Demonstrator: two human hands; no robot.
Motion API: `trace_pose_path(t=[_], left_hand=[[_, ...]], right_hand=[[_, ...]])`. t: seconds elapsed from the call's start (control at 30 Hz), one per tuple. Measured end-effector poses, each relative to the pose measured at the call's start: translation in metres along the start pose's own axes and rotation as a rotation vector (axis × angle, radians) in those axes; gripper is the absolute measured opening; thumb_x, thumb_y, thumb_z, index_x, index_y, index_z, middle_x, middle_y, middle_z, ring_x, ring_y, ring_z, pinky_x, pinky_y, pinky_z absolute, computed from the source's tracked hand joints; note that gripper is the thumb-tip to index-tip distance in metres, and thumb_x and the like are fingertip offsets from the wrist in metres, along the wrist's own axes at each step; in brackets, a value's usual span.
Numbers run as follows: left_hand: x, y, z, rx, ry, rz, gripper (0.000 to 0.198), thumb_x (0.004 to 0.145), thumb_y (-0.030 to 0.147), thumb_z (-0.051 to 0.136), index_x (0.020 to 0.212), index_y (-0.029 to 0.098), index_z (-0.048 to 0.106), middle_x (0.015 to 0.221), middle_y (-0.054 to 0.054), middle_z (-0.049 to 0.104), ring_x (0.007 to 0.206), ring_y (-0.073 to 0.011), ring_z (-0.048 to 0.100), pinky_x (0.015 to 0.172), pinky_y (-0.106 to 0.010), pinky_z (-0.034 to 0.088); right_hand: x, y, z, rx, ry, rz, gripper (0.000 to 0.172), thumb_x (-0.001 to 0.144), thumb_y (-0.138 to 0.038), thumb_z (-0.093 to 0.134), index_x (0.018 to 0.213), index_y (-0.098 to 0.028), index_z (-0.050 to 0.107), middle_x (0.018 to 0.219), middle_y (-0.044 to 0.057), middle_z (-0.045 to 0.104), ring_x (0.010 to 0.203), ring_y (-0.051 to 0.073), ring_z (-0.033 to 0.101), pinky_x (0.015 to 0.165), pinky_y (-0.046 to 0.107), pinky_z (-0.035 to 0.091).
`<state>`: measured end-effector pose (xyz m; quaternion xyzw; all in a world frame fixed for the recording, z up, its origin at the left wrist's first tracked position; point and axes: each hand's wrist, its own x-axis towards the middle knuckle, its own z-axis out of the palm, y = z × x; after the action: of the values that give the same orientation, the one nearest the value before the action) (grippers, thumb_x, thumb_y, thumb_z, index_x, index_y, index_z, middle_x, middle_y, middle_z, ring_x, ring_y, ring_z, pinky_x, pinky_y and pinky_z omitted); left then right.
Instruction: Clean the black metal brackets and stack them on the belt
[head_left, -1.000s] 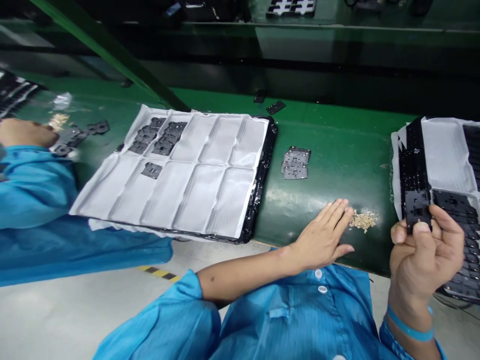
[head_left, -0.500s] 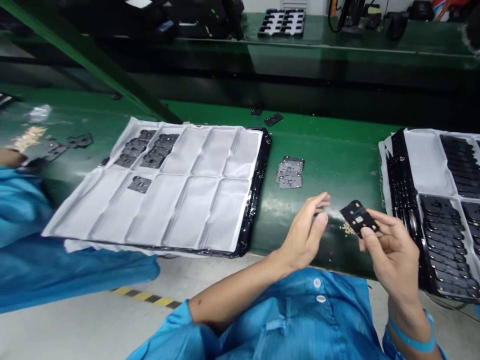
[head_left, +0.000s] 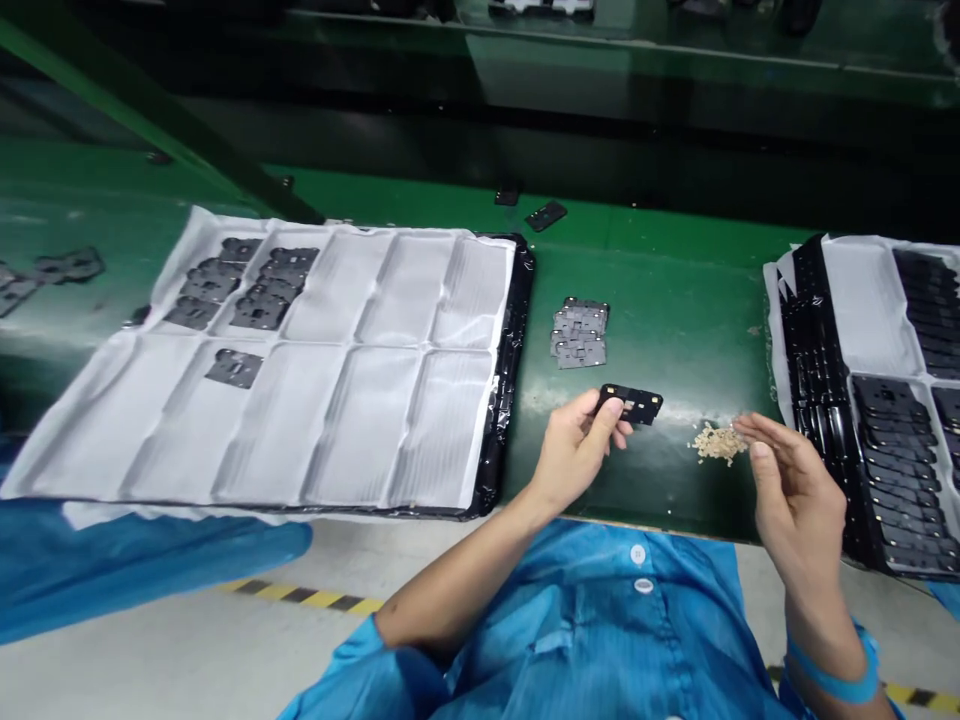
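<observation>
My left hand (head_left: 574,445) grips a flat black plastic plate (head_left: 637,405) by its left end, thumb on top, above the green bench. Small gold-coloured spots show on the plate. My right hand (head_left: 795,490) is open, its fingers stretched out at the right edge of a pile of tiny tan pieces (head_left: 718,442). Whether the fingertips touch the pieces I cannot tell. Beyond my left hand lies an overlapping stack of dark grey plates (head_left: 579,333) on the bench.
To the left is a white-lined compartment tray (head_left: 330,425) with several dark plates in its far-left pockets. At right stands a tray stack (head_left: 874,320) holding rows of black plates. Two small black parts lie at the back, one nearer part (head_left: 546,215) tilted. A green post (head_left: 150,110) slants overhead.
The black plate has passed from my right hand to my left. My right hand has lowered beside the tan pieces. The view has tilted down, and the co-worker's arm at left is mostly out of sight.
</observation>
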<state>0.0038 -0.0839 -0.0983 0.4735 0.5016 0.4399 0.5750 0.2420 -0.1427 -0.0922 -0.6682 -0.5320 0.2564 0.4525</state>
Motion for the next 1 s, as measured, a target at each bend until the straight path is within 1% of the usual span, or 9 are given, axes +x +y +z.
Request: trace_pose_path(t=[0.13,0.33,0.43,0.5,0.57,0.63,0.7,0.77,1.0], left_hand=[[-0.001,-0.008,0.000,0.014,-0.054,0.030,0.053,0.101,0.067,0.062,0.089,0.015,0.067,0.075,-0.005,0.075,0.058,-0.0113,0.065,0.053,-0.021,0.049],[0.001,-0.013,-0.004,0.023,-0.048,0.047,0.050,0.103,0.063,0.061,0.090,0.015,0.068,0.076,-0.006,0.076,0.059,-0.0115,0.066,0.055,-0.021,0.051],[0.002,-0.014,-0.007,0.016,-0.044,0.061,0.049,0.104,0.061,0.061,0.090,0.015,0.068,0.076,-0.005,0.076,0.060,-0.0116,0.067,0.055,-0.021,0.051],[0.002,-0.014,-0.007,0.012,-0.049,0.069,0.048,0.104,0.060,0.061,0.090,0.015,0.068,0.076,-0.005,0.076,0.060,-0.0115,0.067,0.056,-0.021,0.051],[0.002,-0.013,-0.008,0.013,-0.051,0.077,0.048,0.104,0.059,0.061,0.090,0.015,0.068,0.075,-0.005,0.075,0.060,-0.0112,0.066,0.056,-0.021,0.051],[0.002,-0.012,-0.009,0.016,-0.045,0.081,0.047,0.104,0.059,0.061,0.090,0.015,0.069,0.075,-0.005,0.075,0.059,-0.0113,0.066,0.056,-0.022,0.051],[0.001,-0.012,-0.010,0.016,-0.036,0.078,0.047,0.104,0.059,0.062,0.091,0.015,0.070,0.075,-0.005,0.076,0.060,-0.0117,0.066,0.057,-0.022,0.052],[0.001,-0.012,-0.011,0.013,-0.033,0.073,0.047,0.104,0.059,0.062,0.091,0.015,0.070,0.075,-0.005,0.076,0.060,-0.0119,0.067,0.056,-0.022,0.052],[-0.001,-0.015,-0.013,-0.008,-0.024,0.076,0.048,0.104,0.060,0.062,0.092,0.015,0.071,0.075,-0.005,0.076,0.059,-0.0113,0.066,0.056,-0.022,0.053]], right_hand=[[-0.001,0.010,0.003,-0.088,-0.001,-0.139,0.028,0.110,-0.030,0.058,0.130,-0.022,0.075,0.138,0.013,0.077,0.128,0.029,0.075,0.114,0.056,0.059],[0.008,0.003,0.011,-0.319,0.079,-0.428,0.020,0.105,-0.015,0.066,0.114,-0.024,0.081,0.116,0.006,0.086,0.108,0.025,0.084,0.098,0.043,0.070],[0.012,0.000,0.010,-0.372,0.065,-0.469,0.013,0.102,-0.018,0.072,0.107,-0.023,0.082,0.106,0.006,0.087,0.098,0.025,0.086,0.091,0.039,0.072],[0.013,-0.002,0.007,-0.413,-0.027,-0.451,0.022,0.105,-0.016,0.065,0.118,-0.022,0.081,0.115,0.008,0.086,0.110,0.027,0.083,0.101,0.043,0.069],[0.014,-0.005,0.002,-0.416,-0.177,-0.413,0.044,0.106,-0.010,0.051,0.143,-0.022,0.071,0.140,0.010,0.078,0.134,0.028,0.073,0.117,0.050,0.060],[0.015,-0.010,-0.002,-0.359,-0.338,-0.362,0.068,0.101,-0.003,0.041,0.164,-0.026,0.051,0.166,0.008,0.057,0.154,0.027,0.053,0.129,0.056,0.045],[0.016,-0.015,-0.005,-0.297,-0.446,-0.305,0.082,0.095,-0.002,0.039,0.172,-0.031,0.034,0.180,0.003,0.032,0.165,0.026,0.035,0.133,0.059,0.034],[0.017,-0.018,-0.005,-0.270,-0.464,-0.266,0.087,0.094,-0.002,0.040,0.174,-0.033,0.028,0.184,0.002,0.021,0.168,0.027,0.027,0.134,0.060,0.032],[0.020,-0.005,-0.002,-0.388,-0.100,-0.334,0.045,0.108,-0.015,0.051,0.148,-0.029,0.068,0.155,0.008,0.068,0.141,0.028,0.067,0.123,0.054,0.052]])
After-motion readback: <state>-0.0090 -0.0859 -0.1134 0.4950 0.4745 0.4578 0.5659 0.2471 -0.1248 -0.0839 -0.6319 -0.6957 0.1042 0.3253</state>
